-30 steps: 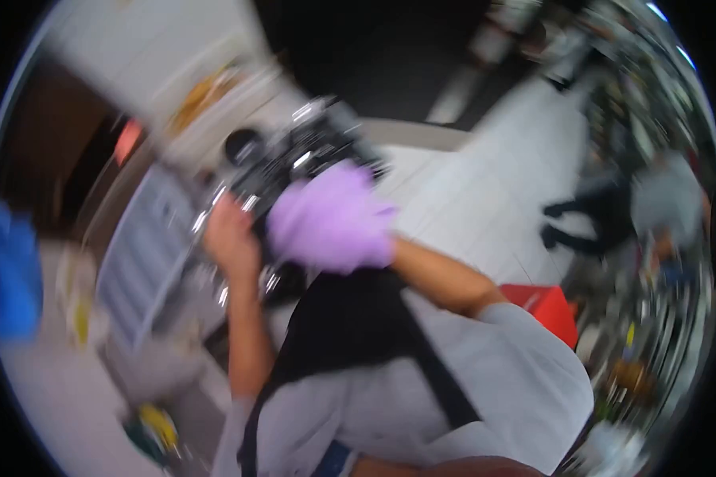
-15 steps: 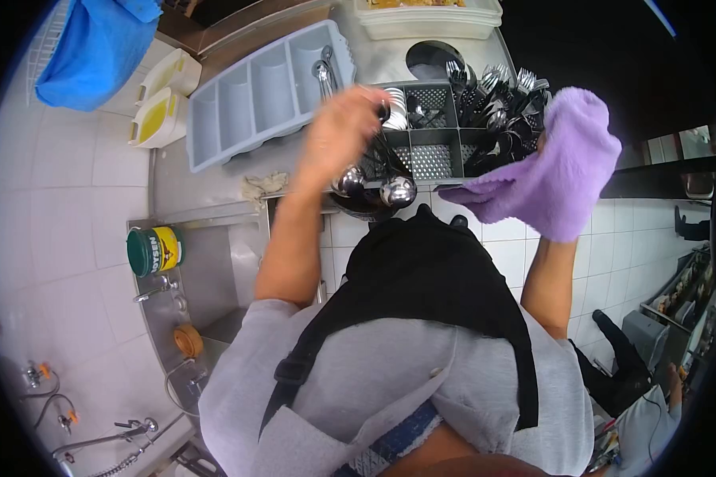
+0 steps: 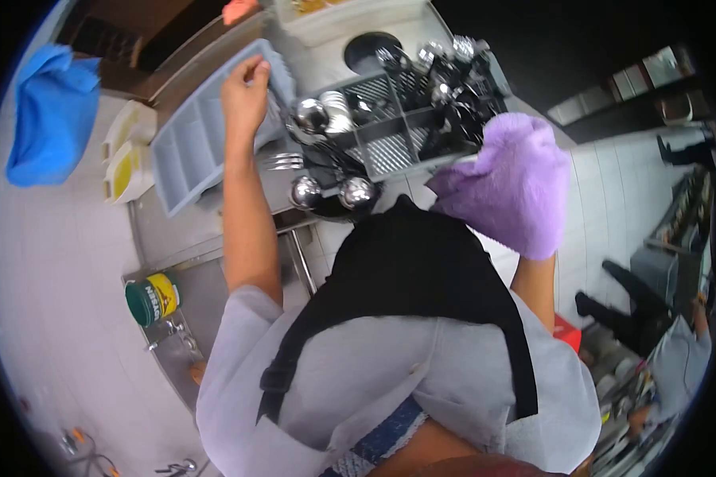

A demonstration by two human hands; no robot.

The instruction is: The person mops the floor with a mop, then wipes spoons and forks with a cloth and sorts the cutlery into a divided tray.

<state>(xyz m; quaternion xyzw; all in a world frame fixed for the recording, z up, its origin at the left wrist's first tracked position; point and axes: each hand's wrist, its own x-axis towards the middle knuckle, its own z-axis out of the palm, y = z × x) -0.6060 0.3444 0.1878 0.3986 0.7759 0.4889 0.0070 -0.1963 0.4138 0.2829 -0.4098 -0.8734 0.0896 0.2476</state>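
My left hand [image 3: 247, 91] is over the near-right end of the grey divided tray [image 3: 184, 151], thumb and fingers pinched together. Whatever they hold, if anything, is too small or hidden to make out. A fork [image 3: 284, 161] lies below that hand, and shiny round ladle bowls [image 3: 358, 192] rest at the left end of the dark cutlery rack [image 3: 390, 155]. Purple cloth [image 3: 525, 183] covers my right hand, which grips it from inside; the fingers are hidden. It hangs beside the rack's right end, where spoons and other cutlery [image 3: 453, 79] are heaped.
A steel sink [image 3: 207, 318] with a green and yellow bucket [image 3: 153, 298] lies at left. White containers [image 3: 127, 175] stand beyond the tray, near a blue bag [image 3: 56, 119]. Another person [image 3: 680, 362] is at the lower right.
My left hand has moved left from the rack to the tray. The whole view has turned and shifted, so the rack appears tilted. The purple cloth stays around my right hand.
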